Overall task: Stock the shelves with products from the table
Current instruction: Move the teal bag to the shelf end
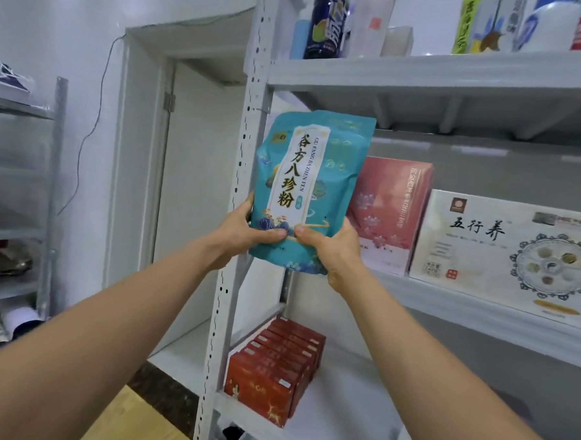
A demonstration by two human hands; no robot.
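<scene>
Teal pouch [309,187] is sitting upright in both hands at the left end of the middle shelf [479,314], in front of the gap between the upright post [249,150] and the pink box [388,215]. Left hand [244,232] is gripping the lower left edge with the thumb across the front. Right hand [333,250] is gripping the lower right corner the same way, fingers wrapping behind. Both are closed on the pouch and holding nothing else. Can't tell whether the base is touching the shelf; it's looking like it's hanging just in front of the lip. Worktop isn't in view. Risks as I'm reading them: the pouch is looking about as wide as the gap, so going in it's likely snagging on the post or shoving the pink box into the cream box [509,251]. The top edge is riding close under the upper shelf [424,72], so lifting it higher is risking a catch on the ribs underneath. It's a soft bag held only at the bottom, so if the hands are letting go before the base is fully on the shelf, it's probably flopping forward off the lip toward the red boxes [274,370] below.
</scene>
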